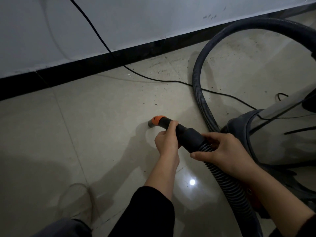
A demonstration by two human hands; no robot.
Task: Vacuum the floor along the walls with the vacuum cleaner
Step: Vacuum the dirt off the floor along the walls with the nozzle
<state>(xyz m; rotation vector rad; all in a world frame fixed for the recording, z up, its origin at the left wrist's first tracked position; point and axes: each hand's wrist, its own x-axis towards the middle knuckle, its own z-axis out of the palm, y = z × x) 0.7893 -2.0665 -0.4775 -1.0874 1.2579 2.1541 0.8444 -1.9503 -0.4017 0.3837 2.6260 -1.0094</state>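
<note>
Head view is taken up by a beige tiled floor [85, 134] that is met by a white wall [136, 23] along a black skirting board [82, 71]. The black rigid tube [186, 132] at the end of the vacuum hose is gripped by the left hand [166, 141], whose fingers are curled round it just behind an orange collar [158, 119]. The grey nozzle tip [151, 124] beyond the collar is pointed down at the floor, well apart from the skirting board; whether the tile is touched cannot be told. The ribbed hose [229, 182] is held by the right hand [222, 151] just where it joins the tube's cuff, with the thumb laid across the near side and the fingers wrapped over the far side, where their tips are hidden. From there the hose is carried toward the bottom edge and cut off, while another stretch is looped high at the right, near the wall. The vacuum cleaner body [273, 134] is seen only in part at the right edge, dim and hard to make out. A thin black power cord [153, 79] is trailed down the wall and across the floor, crossing the hose. Dark specks of dirt [155, 104] are scattered near the cord. A pale shoe [77, 200] at lower left is blurred, and the left forearm is partly covered by a black sleeve [150, 211].
</note>
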